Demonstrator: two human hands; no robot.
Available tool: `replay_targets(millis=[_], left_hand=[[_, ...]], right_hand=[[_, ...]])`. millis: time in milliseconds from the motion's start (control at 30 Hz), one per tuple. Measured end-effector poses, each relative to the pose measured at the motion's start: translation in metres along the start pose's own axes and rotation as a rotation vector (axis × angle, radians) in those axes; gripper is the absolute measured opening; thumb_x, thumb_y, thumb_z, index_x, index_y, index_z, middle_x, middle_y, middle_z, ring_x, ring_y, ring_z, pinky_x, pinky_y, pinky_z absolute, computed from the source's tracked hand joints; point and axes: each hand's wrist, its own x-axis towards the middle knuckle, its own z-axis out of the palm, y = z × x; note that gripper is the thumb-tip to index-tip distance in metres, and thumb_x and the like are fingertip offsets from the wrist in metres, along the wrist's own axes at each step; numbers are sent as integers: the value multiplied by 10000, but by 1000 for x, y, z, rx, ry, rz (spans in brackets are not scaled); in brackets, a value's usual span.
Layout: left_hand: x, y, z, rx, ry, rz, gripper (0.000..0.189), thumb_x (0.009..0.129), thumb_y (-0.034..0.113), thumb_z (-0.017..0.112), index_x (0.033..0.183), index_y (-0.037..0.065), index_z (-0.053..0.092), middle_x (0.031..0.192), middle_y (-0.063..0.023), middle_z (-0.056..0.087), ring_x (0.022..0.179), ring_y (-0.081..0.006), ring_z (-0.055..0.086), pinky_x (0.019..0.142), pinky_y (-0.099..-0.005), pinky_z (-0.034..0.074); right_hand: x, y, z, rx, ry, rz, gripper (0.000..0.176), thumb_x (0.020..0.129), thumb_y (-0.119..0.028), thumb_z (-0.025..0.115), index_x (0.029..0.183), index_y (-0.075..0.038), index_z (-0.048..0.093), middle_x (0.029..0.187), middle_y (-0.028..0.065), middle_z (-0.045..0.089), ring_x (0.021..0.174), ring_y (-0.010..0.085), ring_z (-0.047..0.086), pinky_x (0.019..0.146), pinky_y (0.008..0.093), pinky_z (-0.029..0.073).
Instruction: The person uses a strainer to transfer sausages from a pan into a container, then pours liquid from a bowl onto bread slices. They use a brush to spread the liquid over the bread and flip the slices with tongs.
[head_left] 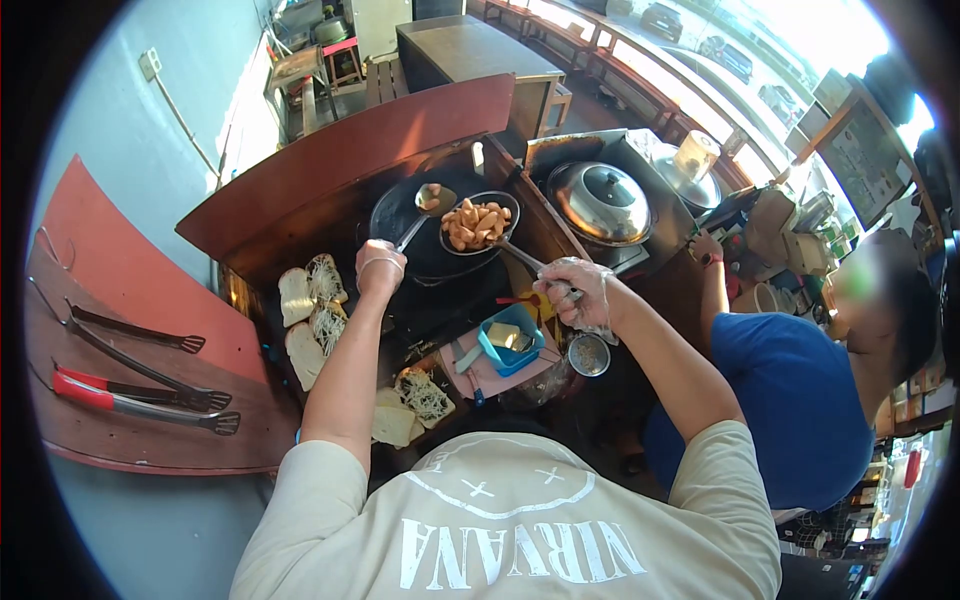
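Observation:
My left hand [381, 268], in a clear plastic glove, is closed round the handle of a ladle [436, 198] that has a few brown pieces in its bowl. My right hand [578, 292], also gloved, grips the handle of a round strainer [452, 236] heaped with brown sausage-like pieces [475, 224]. Both tools are over a dark wok [395, 205], the ladle just left of the strainer. Bread slices [296, 297] lie left of the wok, some topped with pale shreds [424, 396].
A blue container [510, 341] with a yellow block sits on a pink board. Beside it stands a small bowl [589, 355]. A lidded steel pot [600, 203] is right of the wok. Tongs [150, 400] hang at left. A person in blue [790, 400] works at right.

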Motion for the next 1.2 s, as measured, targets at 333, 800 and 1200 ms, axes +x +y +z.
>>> replay_targets(millis=[333,800,1200], left_hand=[[-27,-1,-36,283,91,364,187,901,185,625,993,76,746,945,-174,721,867,-350,702,786,-439,564],[-17,-5,-49,520,92,201,155,902,146,600,887,66,732,869,-172,722,848,-359,711,741,-433,582],[-22,22,-17,467,-31,94,162,908,137,601,930,61,743,956,-168,733,936,-343,710,804,-427,582]], right_hand=[[56,11,-18,22,-95,30,196,940,-229,623,857,-52,606,571,-52,485,450,56,400,417,202,337],[47,7,-25,7,-177,-39,141,931,-161,623,839,-62,582,574,-66,436,453,42,363,418,221,299],[17,-24,-18,11,-164,-127,93,917,-123,617,867,-45,606,594,-66,458,445,30,360,400,204,298]])
